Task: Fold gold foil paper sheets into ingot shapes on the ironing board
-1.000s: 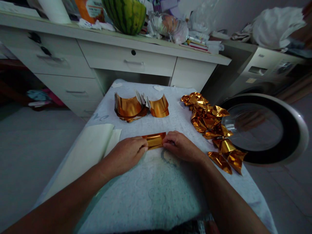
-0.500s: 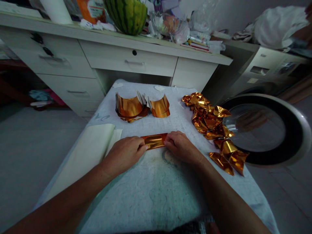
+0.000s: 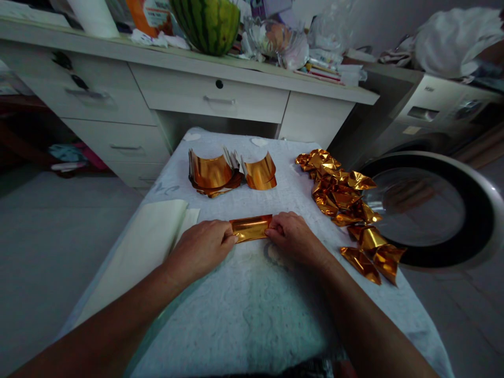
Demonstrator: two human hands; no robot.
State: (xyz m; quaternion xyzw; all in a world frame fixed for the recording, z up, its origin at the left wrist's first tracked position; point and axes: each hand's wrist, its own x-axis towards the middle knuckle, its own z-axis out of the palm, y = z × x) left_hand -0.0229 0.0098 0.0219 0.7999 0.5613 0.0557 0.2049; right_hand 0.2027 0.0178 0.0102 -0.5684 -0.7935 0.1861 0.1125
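Left fingers (image 3: 229, 240) and right fingers (image 3: 273, 232) pinch opposite ends of a foil (image 3: 251, 229). Beyond them sit curved sheets (image 3: 214, 172); folded pieces (image 3: 342, 197) lie right of both.

The gold strip (image 3: 251, 229) is glossy, smooth and foil-like; the stacked sheets (image 3: 212, 172) share that metallic sheen; the folded pieces (image 3: 343, 197) are shiny and creased; the covering cloth (image 3: 255, 310) is matt and slightly rough; the drawer front (image 3: 252, 104) is smooth; the dimly lit door pane (image 3: 417, 215) is probably glass.
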